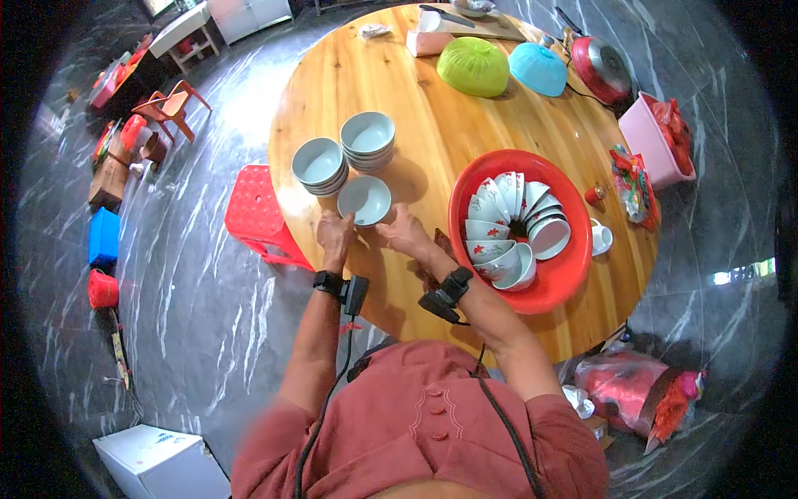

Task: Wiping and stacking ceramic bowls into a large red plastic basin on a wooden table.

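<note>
A pale single bowl [365, 198] is between my two hands at the near side of the bowl group. My left hand [336, 236] grips its near left rim, and my right hand [404, 232] holds its near right side. Just beyond stand two stacks of similar bowls, a left stack [318, 163] and a right stack [368, 134]. To the right of my right hand, a red plastic basin [564, 290] holds a ring of white bowls [489, 249] with red flower patterns, tilted and leaning on each other. Whether the held bowl touches the tabletop is hidden.
The round wooden table [399, 93] carries a green mesh cover [474, 67], a blue cover [538, 68], a knife [449, 16] and a white mug [601, 238]. A pink bin [654, 143] is at right. A red stool [249, 203] stands left.
</note>
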`<act>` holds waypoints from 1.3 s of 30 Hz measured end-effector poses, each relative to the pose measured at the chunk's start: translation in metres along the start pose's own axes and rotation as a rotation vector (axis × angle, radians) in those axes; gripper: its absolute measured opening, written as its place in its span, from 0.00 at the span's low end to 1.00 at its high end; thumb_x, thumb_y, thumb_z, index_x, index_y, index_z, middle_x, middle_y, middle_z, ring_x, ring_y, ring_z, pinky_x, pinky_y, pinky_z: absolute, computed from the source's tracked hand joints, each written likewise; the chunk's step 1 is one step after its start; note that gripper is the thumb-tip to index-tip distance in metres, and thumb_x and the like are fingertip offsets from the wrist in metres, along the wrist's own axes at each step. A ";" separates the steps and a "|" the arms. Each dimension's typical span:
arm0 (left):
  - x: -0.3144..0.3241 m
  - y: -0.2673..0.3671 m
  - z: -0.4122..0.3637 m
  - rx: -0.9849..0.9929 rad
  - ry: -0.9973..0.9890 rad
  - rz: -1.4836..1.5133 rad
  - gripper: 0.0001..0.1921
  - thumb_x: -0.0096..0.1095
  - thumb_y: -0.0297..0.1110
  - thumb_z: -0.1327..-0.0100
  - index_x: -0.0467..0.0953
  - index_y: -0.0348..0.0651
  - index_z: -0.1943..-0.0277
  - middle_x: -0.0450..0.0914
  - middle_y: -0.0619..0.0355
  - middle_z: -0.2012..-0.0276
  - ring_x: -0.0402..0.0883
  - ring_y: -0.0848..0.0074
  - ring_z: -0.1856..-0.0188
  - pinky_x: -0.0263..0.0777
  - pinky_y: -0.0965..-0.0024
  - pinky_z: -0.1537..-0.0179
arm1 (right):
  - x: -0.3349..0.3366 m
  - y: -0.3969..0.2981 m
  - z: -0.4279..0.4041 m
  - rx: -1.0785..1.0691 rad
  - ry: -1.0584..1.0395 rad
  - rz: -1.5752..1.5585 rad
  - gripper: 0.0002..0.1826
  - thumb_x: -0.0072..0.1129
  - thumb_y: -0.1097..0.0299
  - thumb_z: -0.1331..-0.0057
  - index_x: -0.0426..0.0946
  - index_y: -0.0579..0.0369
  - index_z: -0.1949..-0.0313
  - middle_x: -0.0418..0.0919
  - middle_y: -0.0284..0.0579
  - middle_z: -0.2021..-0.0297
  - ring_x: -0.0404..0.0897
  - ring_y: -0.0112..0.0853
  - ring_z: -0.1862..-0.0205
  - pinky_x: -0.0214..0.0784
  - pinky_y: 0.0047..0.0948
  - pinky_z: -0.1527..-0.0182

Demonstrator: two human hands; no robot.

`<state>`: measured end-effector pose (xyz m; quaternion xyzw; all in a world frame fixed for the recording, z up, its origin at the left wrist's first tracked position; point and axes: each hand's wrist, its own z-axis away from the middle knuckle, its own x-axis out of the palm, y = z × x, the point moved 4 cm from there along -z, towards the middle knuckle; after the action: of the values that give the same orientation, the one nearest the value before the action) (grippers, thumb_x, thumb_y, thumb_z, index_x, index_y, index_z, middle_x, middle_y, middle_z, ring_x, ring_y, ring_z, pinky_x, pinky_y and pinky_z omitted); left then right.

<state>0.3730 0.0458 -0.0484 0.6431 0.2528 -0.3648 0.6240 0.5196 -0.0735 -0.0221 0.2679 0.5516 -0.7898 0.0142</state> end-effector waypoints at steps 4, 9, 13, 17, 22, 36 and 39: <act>0.003 0.004 0.001 0.163 0.063 -0.065 0.21 0.62 0.46 0.45 0.73 0.32 0.65 0.79 0.40 0.72 0.80 0.49 0.68 0.72 0.52 0.66 | 0.008 0.020 -0.001 0.064 0.011 0.046 0.33 0.59 0.62 0.40 0.57 0.70 0.43 0.79 0.54 0.70 0.82 0.36 0.74 0.74 0.33 0.71; 0.000 0.016 0.004 0.212 0.124 0.006 0.14 0.56 0.34 0.45 0.69 0.34 0.59 0.80 0.40 0.73 0.81 0.50 0.69 0.74 0.52 0.67 | -0.004 0.030 0.006 0.080 0.058 0.059 0.32 0.58 0.61 0.41 0.60 0.72 0.45 0.79 0.54 0.69 0.81 0.35 0.74 0.75 0.32 0.71; -0.014 0.022 0.012 0.296 0.196 0.138 0.13 0.54 0.31 0.47 0.69 0.32 0.60 0.78 0.41 0.76 0.79 0.51 0.75 0.72 0.54 0.71 | -0.019 0.024 0.019 0.128 0.067 -0.072 0.35 0.60 0.53 0.42 0.61 0.69 0.46 0.76 0.70 0.57 0.78 0.56 0.54 0.71 0.46 0.52; -0.033 0.031 0.021 0.243 0.046 0.424 0.09 0.57 0.31 0.43 0.71 0.32 0.69 0.76 0.52 0.80 0.74 0.71 0.84 0.68 0.70 0.82 | -0.037 -0.001 0.042 0.056 0.085 -0.384 0.38 0.61 0.48 0.39 0.60 0.66 0.42 0.75 0.61 0.52 0.80 0.45 0.56 0.74 0.40 0.57; -0.040 0.074 0.069 0.176 -0.350 0.856 0.06 0.59 0.29 0.40 0.72 0.37 0.68 0.74 0.61 0.80 0.71 0.82 0.84 0.65 0.78 0.84 | -0.086 -0.025 0.085 -0.102 0.012 -0.796 0.34 0.59 0.52 0.36 0.60 0.64 0.40 0.73 0.50 0.50 0.76 0.31 0.54 0.75 0.31 0.59; 0.037 0.233 0.204 0.912 -0.817 0.573 0.14 0.60 0.35 0.39 0.74 0.39 0.53 0.78 0.54 0.59 0.76 0.65 0.58 0.71 0.63 0.55 | -0.243 0.045 0.235 -0.108 0.836 -0.404 0.31 0.63 0.64 0.47 0.66 0.63 0.45 0.74 0.49 0.55 0.73 0.35 0.52 0.67 0.34 0.50; 0.074 0.243 0.235 1.342 -0.659 0.189 0.21 0.61 0.35 0.44 0.72 0.43 0.46 0.72 0.52 0.44 0.69 0.57 0.42 0.64 0.55 0.44 | -0.253 0.058 0.250 -0.001 0.937 -0.055 0.30 0.64 0.64 0.48 0.66 0.61 0.46 0.75 0.52 0.55 0.76 0.40 0.52 0.69 0.36 0.51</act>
<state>0.5709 -0.2188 0.0541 0.7618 -0.2797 -0.5590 0.1702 0.6522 -0.3851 0.1012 0.5809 0.5057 -0.5836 -0.2574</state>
